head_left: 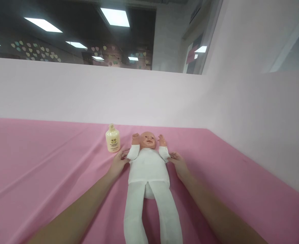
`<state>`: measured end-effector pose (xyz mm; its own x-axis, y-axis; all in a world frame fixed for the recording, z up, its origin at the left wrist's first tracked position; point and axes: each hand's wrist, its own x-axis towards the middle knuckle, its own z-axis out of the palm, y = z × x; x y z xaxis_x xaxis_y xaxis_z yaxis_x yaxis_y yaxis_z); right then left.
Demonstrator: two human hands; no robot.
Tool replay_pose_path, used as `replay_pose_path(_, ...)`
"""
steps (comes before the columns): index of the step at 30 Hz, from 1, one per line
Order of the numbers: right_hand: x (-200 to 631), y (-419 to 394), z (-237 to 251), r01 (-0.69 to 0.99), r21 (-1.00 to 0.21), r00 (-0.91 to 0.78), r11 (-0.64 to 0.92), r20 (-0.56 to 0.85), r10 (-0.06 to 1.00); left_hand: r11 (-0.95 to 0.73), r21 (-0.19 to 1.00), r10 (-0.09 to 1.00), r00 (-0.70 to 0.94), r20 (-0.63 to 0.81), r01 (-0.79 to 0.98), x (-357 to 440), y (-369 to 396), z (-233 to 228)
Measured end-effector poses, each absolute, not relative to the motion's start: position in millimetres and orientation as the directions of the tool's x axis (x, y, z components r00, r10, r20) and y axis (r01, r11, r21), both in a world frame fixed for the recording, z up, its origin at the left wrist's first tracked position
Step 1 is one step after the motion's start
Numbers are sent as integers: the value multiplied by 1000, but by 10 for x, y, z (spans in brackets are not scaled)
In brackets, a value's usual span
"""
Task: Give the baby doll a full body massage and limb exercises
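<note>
Left hand (118, 163) and right hand (179, 163) flank the doll (148, 169) on the pink sheet (50, 169), fingers loosely spread, apparently touching its sleeves; lotion bottle (112, 139) nearby.

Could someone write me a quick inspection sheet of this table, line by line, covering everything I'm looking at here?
Surface: pink cloth covers the table, with soft creases on the left.
Job's things: baby doll in a white suit lies face up, head toward the far wall, arms raised.
Clutter: cream lotion bottle stands upright left of the doll's head, apart from it.
Grippers: left hand rests at the doll's sleeve on one side; right hand at the other sleeve. Both lie flat and open, gripping nothing.
Cables: nothing seen.
Surroundings: pale pink partition walls behind and to the right; ceiling lights and heart decorations beyond.
</note>
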<state>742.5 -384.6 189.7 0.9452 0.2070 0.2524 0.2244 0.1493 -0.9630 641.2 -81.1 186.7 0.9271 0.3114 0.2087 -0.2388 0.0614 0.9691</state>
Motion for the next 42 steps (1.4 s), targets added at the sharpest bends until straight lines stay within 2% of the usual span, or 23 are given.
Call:
replay_pose_path(8,7470,-3843,1796,71,-958,949,279,151,276,34,971,370,905,209,-238,6382,-857,1875)
replay_pose_path(11,7450,-3841,1806,96,-968,950,232,159,270,39,979,335,925,177,-202,6364,-877,1915)
replay_pose_path(16,7436,-3831,1824,120,-980,938,158,165,306,49,971,293,933,209,-233,6365,-882,1928)
replay_pose_path(19,7444,-3817,1829,160,-980,935,116,188,300,65,966,275,935,224,-250,6377,-867,1895)
replay_pose_path(22,7439,-3803,1840,186,-977,935,101,207,289,0,969,305,923,235,-246,6389,-848,1860)
replay_pose_path(26,7421,-3790,1843,223,-971,953,84,236,188,-93,972,328,914,236,-218,6381,-846,1856)
replay_pose_path(29,7418,-3786,1836,244,-968,956,64,251,149,-158,954,314,903,292,-254,6365,-857,1873)
replay_pose_path(32,7417,-3781,1837,283,-958,948,42,286,142,-224,939,320,890,325,-262,6355,-859,1879)
replay_pose_path(38,7416,-3781,1843,295,-955,947,25,295,126,-311,931,357,884,302,-193,6352,-849,1870)
replay_pose_path(42,7416,-3796,1842,309,-950,940,-44,298,165,-331,929,348,893,285,-168,6364,-837,1858)
